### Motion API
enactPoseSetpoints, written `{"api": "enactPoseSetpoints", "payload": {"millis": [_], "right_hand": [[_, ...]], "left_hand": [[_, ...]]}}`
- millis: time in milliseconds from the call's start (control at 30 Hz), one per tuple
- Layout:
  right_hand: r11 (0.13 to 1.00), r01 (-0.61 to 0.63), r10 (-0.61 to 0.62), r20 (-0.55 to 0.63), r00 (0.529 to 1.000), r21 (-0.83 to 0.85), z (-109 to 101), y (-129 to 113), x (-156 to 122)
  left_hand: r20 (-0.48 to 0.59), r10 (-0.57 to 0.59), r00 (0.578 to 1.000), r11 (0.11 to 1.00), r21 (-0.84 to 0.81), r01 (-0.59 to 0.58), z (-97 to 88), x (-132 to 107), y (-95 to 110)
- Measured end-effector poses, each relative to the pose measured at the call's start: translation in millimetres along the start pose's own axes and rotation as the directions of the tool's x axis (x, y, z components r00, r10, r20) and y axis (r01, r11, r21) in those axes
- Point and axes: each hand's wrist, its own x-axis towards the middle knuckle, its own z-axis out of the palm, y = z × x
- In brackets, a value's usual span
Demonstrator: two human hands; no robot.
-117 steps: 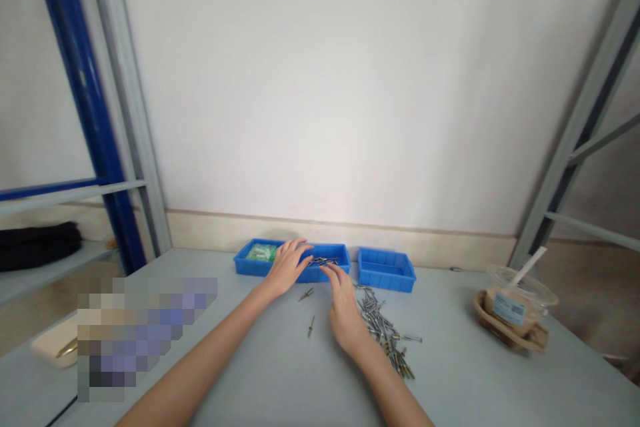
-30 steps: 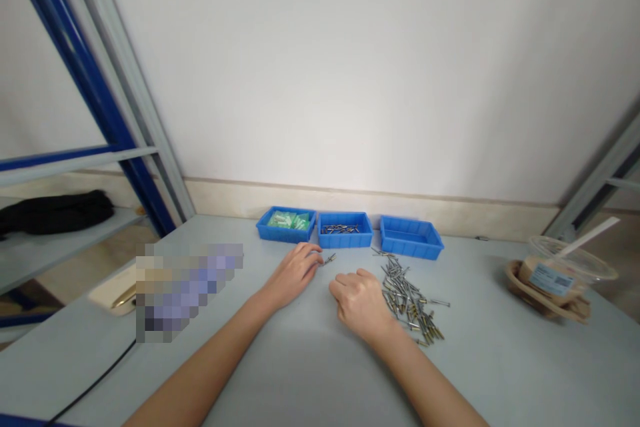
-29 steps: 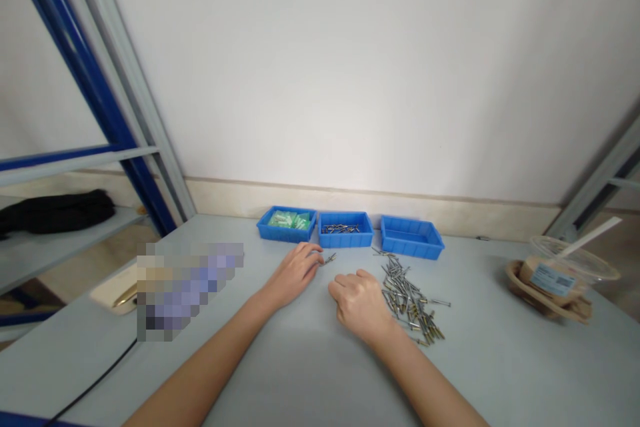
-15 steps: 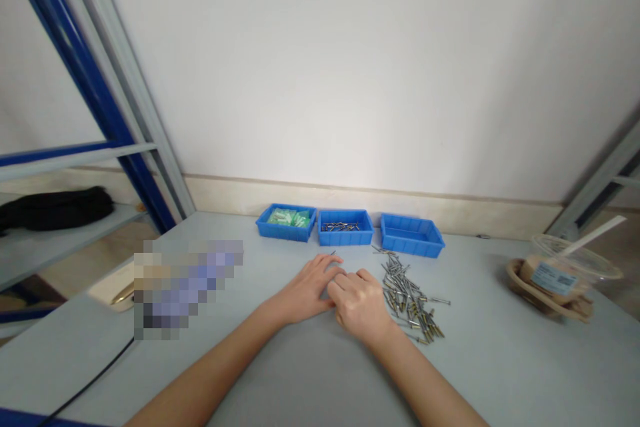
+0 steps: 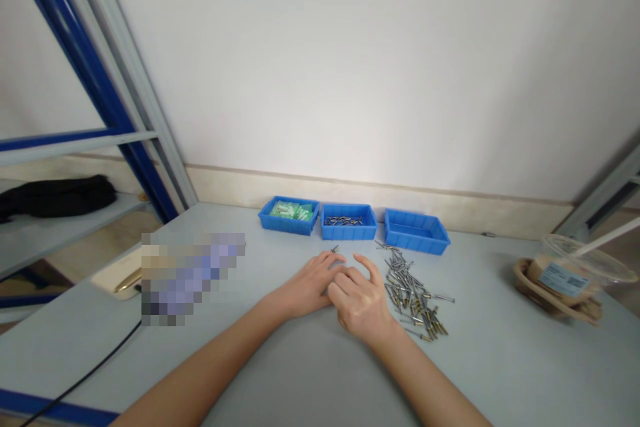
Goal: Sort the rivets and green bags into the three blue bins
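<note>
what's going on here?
A person's left hand and right hand are close together over the table; whether either holds anything is hidden. Loose metal pieces lie just beyond the left hand, a larger pile beside the right. Behind, the left blue bin holds green packets; the middle blue bin holds more metal pieces.

Label (image 5: 565,279), one: pale blue, rectangular, stuck to the side of a clear-lidded cup (image 5: 560,257) at the right of the frame, slightly tilted. Bears lines of small print at its left and a dark, patterned square, code-like, at its right; print too small and blurred to read. Legible text, brands or numbers anywhere: none.
</note>
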Motion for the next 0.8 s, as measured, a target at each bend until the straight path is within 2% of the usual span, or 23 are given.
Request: {"api": "enactPoseSetpoints", "payload": {"millis": [233, 433, 567, 700, 733, 800], "right_hand": [[0.989, 0.038, -0.042, 0.021, 0.999, 0.145, 0, 1, -1], [0.967, 0.016, -0.031, 0.055, 0.998, 0.254, 3, 1, -4], [0.976, -0.027, 0.007, 0.095, 0.995, 0.214, 8, 2, -7], [0.983, -0.125, 0.097, 0.198, 0.975, 0.137, 15, 9, -14], [0.981, -0.153, 0.123, 0.228, 0.966, 0.118, 17, 11, -16], [0.977, -0.197, 0.168, 0.282, 0.945, 0.079, 22, 16, -21]], "left_hand": [[0.033, -0.027, 0.999, 0.999, 0.029, 0.026, -7.6, 1, 10], [0.072, -0.053, 0.996, 0.998, 0.048, 0.05, -4.1, 5, 19], [0.1, -0.066, 0.993, 0.997, 0.033, 0.063, -9.1, 7, 17], [0.111, -0.03, 0.993, 0.997, 0.077, 0.021, -12.7, 7, 10], [0.092, -0.045, 0.995, 0.994, 0.101, 0.036, -12.5, 7, 8], [0.022, -0.142, 0.99, 0.978, 0.155, 0.137, -12.0, 7, 4]]}}
